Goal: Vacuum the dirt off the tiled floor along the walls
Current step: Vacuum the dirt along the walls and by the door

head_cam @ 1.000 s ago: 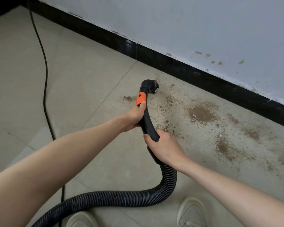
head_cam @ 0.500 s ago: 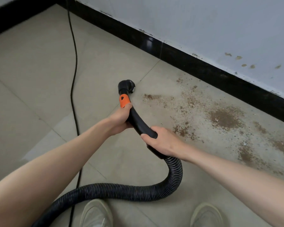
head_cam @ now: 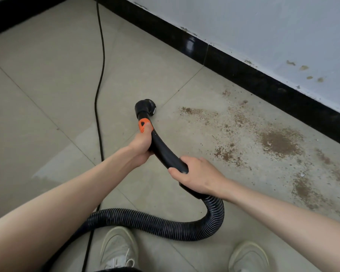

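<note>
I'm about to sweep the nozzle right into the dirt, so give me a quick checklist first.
1. Left hand grips the wand below the orange button: ok.
2. Right hand grips the wand's lower end: ok.
3. Nozzle over dirt: not ok, the dirt lies to its right.
4. Hose free of kinks: ok.
5. Power cord away from the dirt: ok.
6. Suction running: cannot tell.
</note>
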Action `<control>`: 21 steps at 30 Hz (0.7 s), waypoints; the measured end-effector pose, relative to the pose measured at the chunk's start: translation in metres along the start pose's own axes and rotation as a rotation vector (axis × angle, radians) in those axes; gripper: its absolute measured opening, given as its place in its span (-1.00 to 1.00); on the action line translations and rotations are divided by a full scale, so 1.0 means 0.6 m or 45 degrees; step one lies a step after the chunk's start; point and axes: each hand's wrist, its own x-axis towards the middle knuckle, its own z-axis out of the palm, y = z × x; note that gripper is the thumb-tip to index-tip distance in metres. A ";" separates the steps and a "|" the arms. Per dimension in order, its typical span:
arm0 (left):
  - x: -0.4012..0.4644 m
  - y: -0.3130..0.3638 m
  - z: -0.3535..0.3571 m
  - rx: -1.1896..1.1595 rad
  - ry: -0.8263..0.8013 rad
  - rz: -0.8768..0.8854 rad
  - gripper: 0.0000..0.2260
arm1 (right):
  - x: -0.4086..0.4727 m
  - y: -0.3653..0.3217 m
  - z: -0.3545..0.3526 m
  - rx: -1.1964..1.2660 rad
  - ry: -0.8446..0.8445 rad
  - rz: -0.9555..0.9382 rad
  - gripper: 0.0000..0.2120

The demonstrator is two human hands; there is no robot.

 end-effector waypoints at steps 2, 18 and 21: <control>-0.005 -0.001 -0.014 -0.024 0.077 0.022 -0.71 | 0.016 -0.024 0.008 -0.231 0.056 -0.079 -0.67; -0.035 -0.033 -0.015 -0.097 -0.062 -0.001 -0.70 | 0.015 0.001 0.004 0.689 -0.493 0.048 -0.67; -0.029 -0.030 -0.005 -0.056 -0.153 -0.036 -0.68 | 0.006 0.003 0.006 0.838 -0.537 0.078 -0.64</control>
